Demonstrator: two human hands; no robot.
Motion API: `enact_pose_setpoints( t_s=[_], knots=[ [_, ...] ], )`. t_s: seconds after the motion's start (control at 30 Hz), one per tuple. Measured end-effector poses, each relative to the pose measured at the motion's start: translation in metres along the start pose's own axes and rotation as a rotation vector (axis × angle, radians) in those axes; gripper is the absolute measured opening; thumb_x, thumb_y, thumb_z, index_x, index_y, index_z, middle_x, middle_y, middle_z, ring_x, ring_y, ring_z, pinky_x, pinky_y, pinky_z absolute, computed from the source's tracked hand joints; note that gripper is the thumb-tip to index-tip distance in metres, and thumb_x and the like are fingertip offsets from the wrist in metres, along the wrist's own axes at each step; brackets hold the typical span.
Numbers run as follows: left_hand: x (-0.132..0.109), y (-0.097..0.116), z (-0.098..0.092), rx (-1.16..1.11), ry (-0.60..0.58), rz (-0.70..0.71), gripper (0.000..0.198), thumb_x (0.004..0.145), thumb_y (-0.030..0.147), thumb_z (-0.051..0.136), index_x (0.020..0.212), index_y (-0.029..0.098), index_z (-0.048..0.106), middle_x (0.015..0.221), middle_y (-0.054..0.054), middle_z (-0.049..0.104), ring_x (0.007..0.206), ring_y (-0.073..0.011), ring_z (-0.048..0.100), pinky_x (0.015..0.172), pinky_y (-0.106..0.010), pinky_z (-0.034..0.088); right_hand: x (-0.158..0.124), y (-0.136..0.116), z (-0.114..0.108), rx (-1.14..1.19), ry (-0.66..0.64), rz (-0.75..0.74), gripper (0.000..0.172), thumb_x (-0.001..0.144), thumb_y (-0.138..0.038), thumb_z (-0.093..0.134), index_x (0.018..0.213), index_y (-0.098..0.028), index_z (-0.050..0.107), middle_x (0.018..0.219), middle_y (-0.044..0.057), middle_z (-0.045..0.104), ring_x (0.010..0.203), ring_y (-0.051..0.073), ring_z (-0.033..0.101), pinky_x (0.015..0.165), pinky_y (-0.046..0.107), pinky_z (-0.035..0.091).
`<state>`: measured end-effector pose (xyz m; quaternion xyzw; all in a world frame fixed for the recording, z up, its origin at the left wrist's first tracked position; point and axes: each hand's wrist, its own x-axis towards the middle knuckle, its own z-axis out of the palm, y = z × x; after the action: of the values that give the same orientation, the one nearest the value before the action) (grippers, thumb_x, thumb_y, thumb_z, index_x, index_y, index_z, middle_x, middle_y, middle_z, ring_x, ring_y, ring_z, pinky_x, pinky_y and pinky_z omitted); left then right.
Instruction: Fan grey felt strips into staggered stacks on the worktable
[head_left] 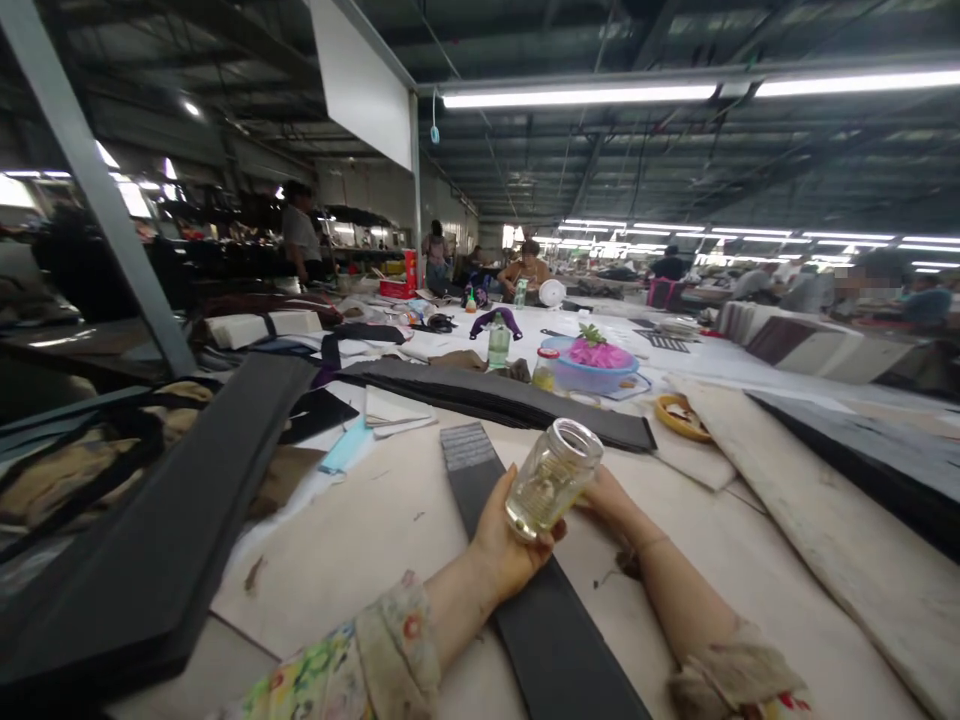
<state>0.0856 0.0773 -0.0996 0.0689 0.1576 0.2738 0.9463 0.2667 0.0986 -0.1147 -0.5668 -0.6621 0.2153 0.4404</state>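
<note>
My left hand (504, 545) grips a clear glass jar (553, 477) from below, its fingers wrapped round the base. The jar is tilted, its open mouth pointing up and to the right, with a little pale liquid inside. My right hand (609, 498) is behind the jar, touching its far side; its fingers are mostly hidden. Both hands hover over a long dark grey strip (525, 580) lying on the beige worktable (360, 540).
Stacks of dark strips lie at the left (150, 560) and across the middle (495, 395). A blue bowl with pink stuff (592, 365), a small bottle (499, 342), a yellow dish (679, 415) and pale sheets (825, 530) lie beyond. Other people work at tables far back.
</note>
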Motion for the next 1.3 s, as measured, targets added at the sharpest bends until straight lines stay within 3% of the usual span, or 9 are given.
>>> enact_pose_setpoints(
  t_s=[0.13,0.23,0.43,0.53,0.63,0.8,0.97,1.1,1.3],
  knots=[
    [0.003,0.002,-0.004,-0.043,0.028,-0.018,0.05,0.079,0.055,0.045,0.095,0.01,0.06,0.074,-0.014,0.06,0.06,-0.0169,0.054,0.037,-0.012,0.031,0.006,0.0,-0.026,0.102,0.052,0.064,0.051,0.075,-0.047,0.055,0.117,-0.019,0.051,0.119,0.009,0.056,0.108,0.023,0.052,0.093,0.041,0.04],
    [0.002,0.002,-0.004,-0.054,0.013,-0.003,0.05,0.08,0.054,0.044,0.095,0.01,0.06,0.075,-0.014,0.06,0.061,-0.0171,0.055,0.037,-0.012,0.031,0.005,-0.017,-0.053,0.155,0.059,0.07,0.054,0.077,-0.046,0.053,0.124,-0.02,0.045,0.127,0.008,0.05,0.115,0.022,0.047,0.098,0.039,0.036],
    [0.002,0.001,-0.005,-0.044,0.031,0.003,0.049,0.08,0.053,0.045,0.097,0.01,0.06,0.074,-0.013,0.06,0.061,-0.0178,0.056,0.036,-0.013,0.031,-0.012,-0.071,-0.089,0.117,-0.176,0.048,0.058,0.071,-0.04,0.065,0.122,-0.025,0.044,0.127,0.007,0.049,0.116,0.024,0.046,0.097,0.039,0.039],
    [0.002,0.001,-0.005,-0.017,0.034,0.018,0.048,0.08,0.053,0.046,0.095,0.01,0.06,0.073,-0.013,0.06,0.06,-0.0176,0.056,0.036,-0.013,0.031,-0.018,-0.084,-0.091,0.0,-0.242,0.046,0.062,0.068,-0.04,0.067,0.123,-0.026,0.041,0.127,0.007,0.049,0.113,0.024,0.048,0.096,0.038,0.04],
    [0.002,0.001,-0.005,0.008,0.024,0.025,0.047,0.08,0.053,0.044,0.095,0.011,0.06,0.073,-0.013,0.06,0.059,-0.0179,0.057,0.035,-0.013,0.031,-0.02,-0.09,-0.091,-0.144,-0.206,0.005,0.066,0.066,-0.041,0.068,0.124,-0.026,0.041,0.128,0.007,0.046,0.114,0.025,0.046,0.098,0.039,0.037],
    [0.003,-0.001,-0.004,0.026,0.026,0.027,0.044,0.08,0.051,0.047,0.097,0.013,0.06,0.072,-0.011,0.062,0.057,-0.018,0.058,0.034,-0.013,0.031,-0.02,-0.101,-0.084,0.039,-0.107,-0.073,0.072,0.068,-0.042,0.067,0.129,-0.027,0.031,0.123,0.009,0.048,0.11,0.024,0.05,0.09,0.038,0.044],
    [0.002,-0.004,-0.002,0.057,-0.004,0.051,0.039,0.081,0.047,0.048,0.095,0.013,0.06,0.073,-0.009,0.062,0.053,-0.0164,0.057,0.032,-0.014,0.03,-0.018,-0.106,-0.072,0.055,-0.124,-0.127,0.06,0.072,-0.039,0.064,0.124,-0.026,0.038,0.123,0.008,0.049,0.112,0.022,0.048,0.095,0.039,0.041],
    [0.003,-0.005,-0.001,0.066,-0.008,0.059,0.039,0.081,0.047,0.048,0.096,0.013,0.059,0.073,-0.008,0.063,0.051,-0.0154,0.057,0.031,-0.015,0.031,-0.02,-0.107,-0.068,-0.105,-0.18,-0.145,0.053,0.075,-0.04,0.061,0.123,-0.026,0.043,0.127,0.005,0.047,0.114,0.021,0.046,0.097,0.038,0.039],
    [0.002,-0.006,0.0,0.087,0.013,0.067,0.039,0.081,0.048,0.048,0.098,0.015,0.059,0.073,-0.006,0.064,0.049,-0.0146,0.057,0.031,-0.015,0.031,-0.025,-0.12,-0.07,-0.348,-0.156,-0.208,0.05,0.076,-0.046,0.056,0.121,-0.025,0.047,0.126,0.005,0.049,0.115,0.024,0.046,0.096,0.037,0.04]
  ],
)
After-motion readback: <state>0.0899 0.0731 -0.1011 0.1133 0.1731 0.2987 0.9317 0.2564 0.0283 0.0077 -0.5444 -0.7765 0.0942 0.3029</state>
